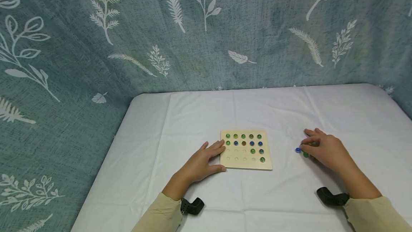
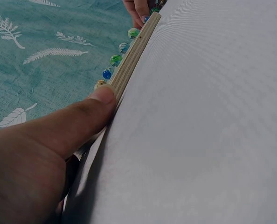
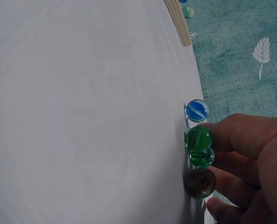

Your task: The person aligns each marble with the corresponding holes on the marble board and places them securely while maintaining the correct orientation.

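With our left hand flat against the left edge of the square pale wooden peg board mid-table, our right hand pinches a green glass marble off its right edge; a nudge could, we judge, scatter the loose blue glass marble.

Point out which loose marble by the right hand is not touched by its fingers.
The blue marble, at the end of the row nearest the wooden board; the two green ones and the brown one lie against the fingers.

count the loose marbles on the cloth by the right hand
4, per the right wrist view: a blue marble lying clear of the fingers, two green marbles and a brownish marble at the right hand's fingertips. More may sit hidden under the hand.
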`<state>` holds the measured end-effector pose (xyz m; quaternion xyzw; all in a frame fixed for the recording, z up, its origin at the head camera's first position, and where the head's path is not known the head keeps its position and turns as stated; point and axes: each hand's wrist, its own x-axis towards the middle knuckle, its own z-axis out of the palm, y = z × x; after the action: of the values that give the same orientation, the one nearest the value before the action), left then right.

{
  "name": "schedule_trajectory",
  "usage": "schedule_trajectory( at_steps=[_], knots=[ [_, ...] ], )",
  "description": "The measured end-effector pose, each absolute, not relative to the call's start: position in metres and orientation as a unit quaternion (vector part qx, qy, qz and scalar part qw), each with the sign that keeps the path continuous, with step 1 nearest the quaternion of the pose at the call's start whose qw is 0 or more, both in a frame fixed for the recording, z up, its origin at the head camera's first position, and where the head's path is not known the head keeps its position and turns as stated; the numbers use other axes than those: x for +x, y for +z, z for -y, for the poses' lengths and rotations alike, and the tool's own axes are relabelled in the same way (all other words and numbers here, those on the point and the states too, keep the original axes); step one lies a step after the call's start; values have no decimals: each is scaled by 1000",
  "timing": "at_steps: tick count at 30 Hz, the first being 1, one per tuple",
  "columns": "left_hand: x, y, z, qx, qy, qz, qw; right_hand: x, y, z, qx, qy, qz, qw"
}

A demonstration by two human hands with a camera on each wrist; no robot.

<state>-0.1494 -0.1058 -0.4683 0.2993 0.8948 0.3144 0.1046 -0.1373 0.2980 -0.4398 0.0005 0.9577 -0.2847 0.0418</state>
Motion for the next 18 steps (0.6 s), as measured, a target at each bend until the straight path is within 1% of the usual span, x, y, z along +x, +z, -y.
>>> schedule_trajectory(
  at_steps=[7,18],
  knots=[
    [-150,-469,105,298,317,-894,106,-136,-440,-299,-2,-287,-957,35],
    [-150,-469,105,300,316,-894,105,-134,-439,-297,3,-303,-953,6]
  ],
)
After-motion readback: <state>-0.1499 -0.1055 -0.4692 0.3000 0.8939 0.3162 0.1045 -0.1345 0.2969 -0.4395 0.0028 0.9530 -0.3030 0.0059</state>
